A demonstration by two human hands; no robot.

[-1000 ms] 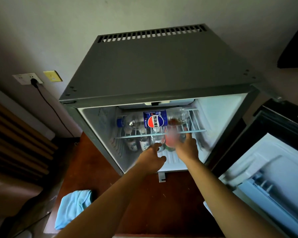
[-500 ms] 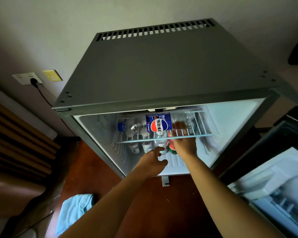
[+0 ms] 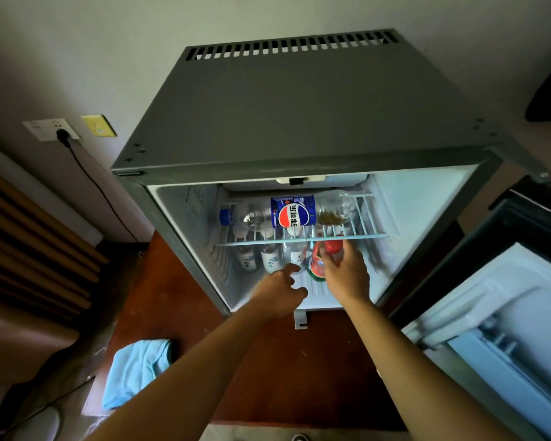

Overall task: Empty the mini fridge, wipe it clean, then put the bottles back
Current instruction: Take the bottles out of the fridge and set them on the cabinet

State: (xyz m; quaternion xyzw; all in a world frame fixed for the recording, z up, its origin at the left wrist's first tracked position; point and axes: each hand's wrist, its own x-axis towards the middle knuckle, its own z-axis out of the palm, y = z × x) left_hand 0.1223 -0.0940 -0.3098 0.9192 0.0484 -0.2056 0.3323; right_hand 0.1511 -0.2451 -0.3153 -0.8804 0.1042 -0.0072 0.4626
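- The mini fridge (image 3: 299, 122) stands with its door (image 3: 506, 329) swung wide to the right, the white interior lit.
- A wire shelf (image 3: 299, 241) splits the inside; on it a cola bottle (image 3: 295, 214) with a blue label lies on its side, blue cap pointing left, almost empty with a little brown liquid at its right end.
- Under the shelf, three small clear bottles (image 3: 269, 259) with white labels stand upright in a row at the left and middle of the fridge floor.
- Just right of them stands a red-capped bottle (image 3: 323, 259) with a red and green label.
- The right hand (image 3: 344, 275) reaches in below the shelf and has its fingers curled round this red-capped bottle, near the cap; the cap sits right under the shelf edge.
- The left hand (image 3: 280, 289) is at the near edge of the fridge floor, forefinger stretched toward the rightmost clear bottle, the other fingers loosely bent, holding nothing. Whether the fingertip touches that bottle cannot be told.
- Both forearms come in from the near edge, bare.
- The fridge rests on a reddish-brown wooden table (image 3: 299, 377).
- A light blue cloth (image 3: 134, 370) lies crumpled at the near left of that surface, well apart from both hands.
- On the far wall to the left, a black plug sits in a white socket (image 3: 50, 130), with a yellow plate (image 3: 98, 125) beside it.
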